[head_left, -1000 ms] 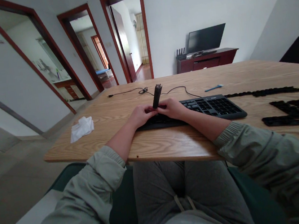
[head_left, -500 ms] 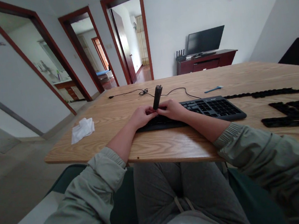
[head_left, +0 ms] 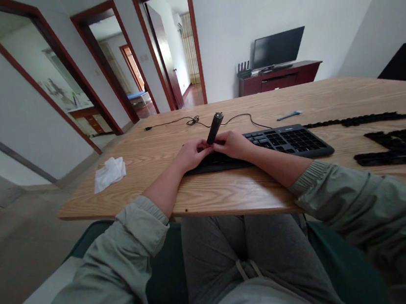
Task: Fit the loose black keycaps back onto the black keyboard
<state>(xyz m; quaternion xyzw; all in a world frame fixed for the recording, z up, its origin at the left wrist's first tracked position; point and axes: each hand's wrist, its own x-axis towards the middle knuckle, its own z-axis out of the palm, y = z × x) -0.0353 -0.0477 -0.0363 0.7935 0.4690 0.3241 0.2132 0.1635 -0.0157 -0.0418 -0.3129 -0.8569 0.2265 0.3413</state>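
Over the left part of a black keyboard (head_left: 290,141), both hands meet with their fingertips together. My left hand (head_left: 193,154) is closed in a pinch at the lower end of a long black bar that looks like a space bar keycap (head_left: 215,128). From the other side, my right hand (head_left: 234,145) pinches the same lower end. The bar stands up tilted, its top leaning away to the right. What lies right under the fingertips is hidden. Dark squares fill the grey frame on the keyboard's right side.
Rows of black keycaps (head_left: 402,147) lie on the wooden table (head_left: 227,198) at right, with another line of them (head_left: 362,119) behind. A blue brush (head_left: 289,116) lies beyond the keyboard. The keyboard cable (head_left: 170,122) runs along the back. White tissue (head_left: 109,173) lies at left.
The bar leans a little more to the right than before. My hands stay pinched at its lower end. The whole view has shifted slightly.
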